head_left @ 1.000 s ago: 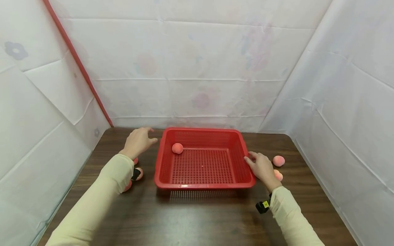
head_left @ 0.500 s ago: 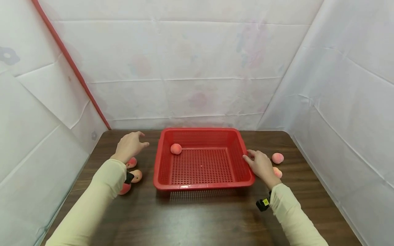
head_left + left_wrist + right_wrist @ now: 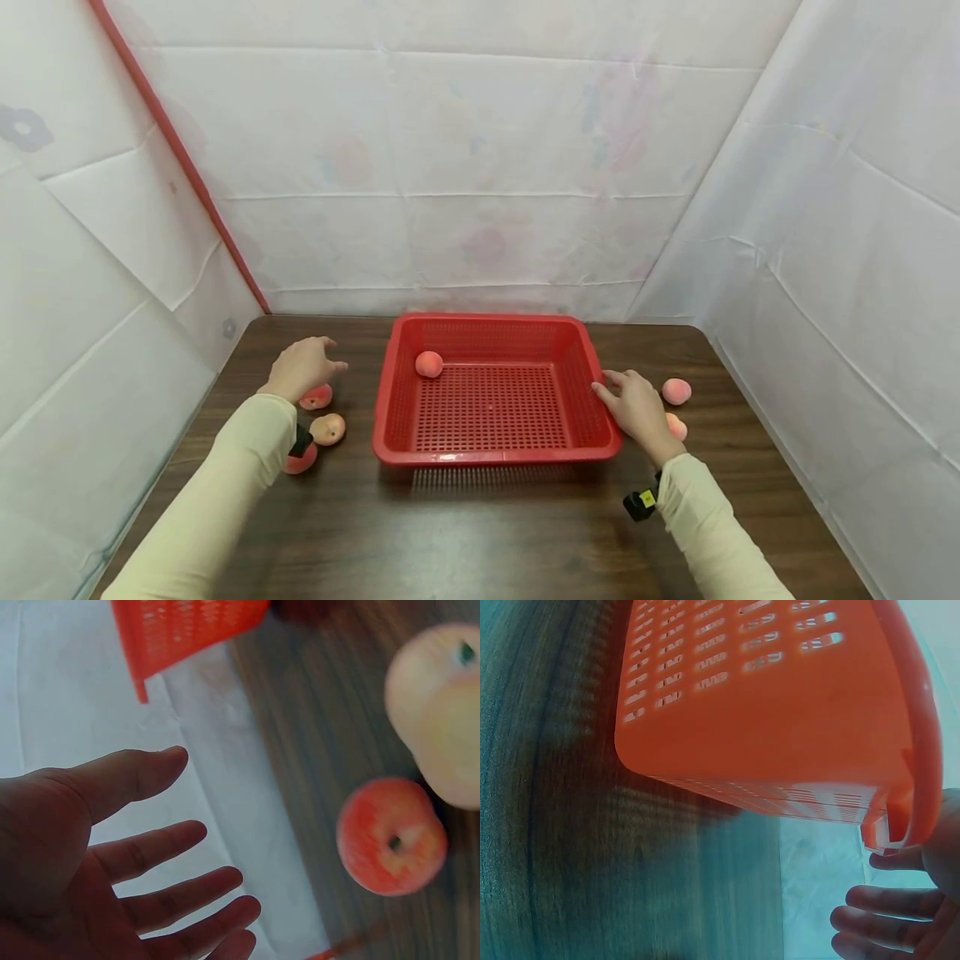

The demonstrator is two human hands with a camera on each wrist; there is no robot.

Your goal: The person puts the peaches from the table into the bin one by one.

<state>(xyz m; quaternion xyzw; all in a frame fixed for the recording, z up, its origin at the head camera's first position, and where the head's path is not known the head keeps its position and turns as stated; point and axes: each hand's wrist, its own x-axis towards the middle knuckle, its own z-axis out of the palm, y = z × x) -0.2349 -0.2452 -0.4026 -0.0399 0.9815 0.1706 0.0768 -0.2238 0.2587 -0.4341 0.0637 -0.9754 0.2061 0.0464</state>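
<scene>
Left hand (image 3: 302, 370): fingers spread and relaxed, holding nothing, poised just above a peach (image 3: 317, 397) on the dark wooden bench (image 3: 480, 533); the left wrist view shows the open palm (image 3: 67, 855) with that reddish peach (image 3: 391, 835) close below the fingertips. Second peach (image 3: 327, 429): paler, just behind the left hand toward the person, beside the first. Third peach (image 3: 300, 458): redder, partly hidden behind the left sleeve (image 3: 225, 492) and a black wrist strap. Red plastic basket (image 3: 495, 392): perforated, rectangular, flat on the bench between the two hands, well apart from the left hand. One peach (image 3: 429, 364) lies inside it at the far corner on the left-hand side. Right hand (image 3: 637, 407): fingers loosely extended, resting against the outer wall of the basket on its side; the right wrist view shows the thumb at the rim (image 3: 922, 750) and the other fingers (image 3: 885, 915) straight beside the wall, not wrapped round it. Fourth loose peach (image 3: 677, 391): on the bench just beyond the right hand, away from the basket. Fifth loose peach (image 3: 677, 427): partly covered by the back of the right hand. White sheeting (image 3: 480, 167) encloses the bench on three sides.
</scene>
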